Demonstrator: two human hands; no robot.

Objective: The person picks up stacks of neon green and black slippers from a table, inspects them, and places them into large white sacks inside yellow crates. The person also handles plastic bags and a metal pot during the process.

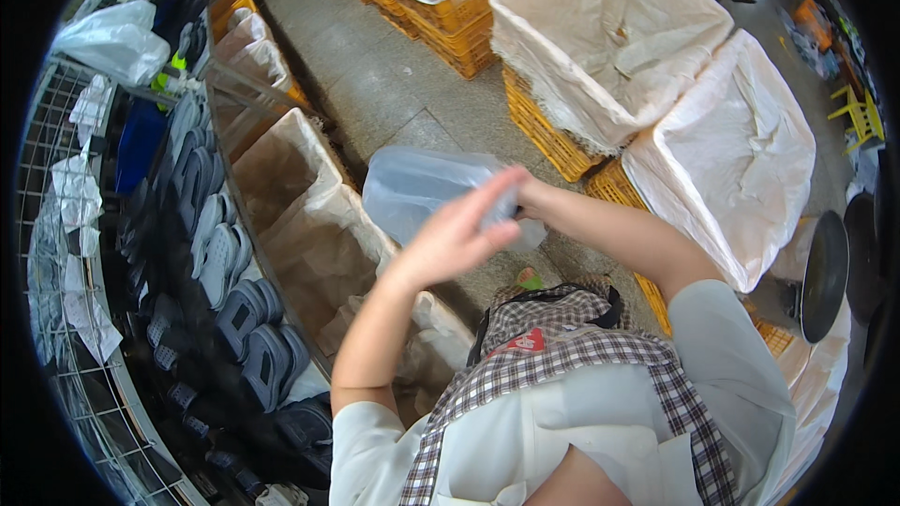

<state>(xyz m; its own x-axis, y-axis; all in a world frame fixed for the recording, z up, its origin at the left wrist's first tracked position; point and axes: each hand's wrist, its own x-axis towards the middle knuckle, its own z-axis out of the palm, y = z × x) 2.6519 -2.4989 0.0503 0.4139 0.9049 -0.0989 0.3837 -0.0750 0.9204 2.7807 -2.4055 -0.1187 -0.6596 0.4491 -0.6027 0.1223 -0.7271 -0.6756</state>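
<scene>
A clear plastic bag (pixel 412 189) is held up in front of my chest, puffed open toward the left. My left hand (pixel 457 236) has its fingers spread against the bag's lower right edge. Behind those fingers, my right hand (pixel 522 199) grips the same end of the bag; it is mostly hidden. Both forearms are raised above my checked apron (pixel 562 356). Below the bag stand brown bag-lined bins (pixel 309 215).
Grey and dark blue clog shoes (pixel 225 262) hang in rows on a wire rack at the left. Orange crates (pixel 459 19) lined with white sacks (pixel 609 47) stand across the concrete aisle. Black round stools (pixel 825 272) are at the right. Another person's feet show at the top right.
</scene>
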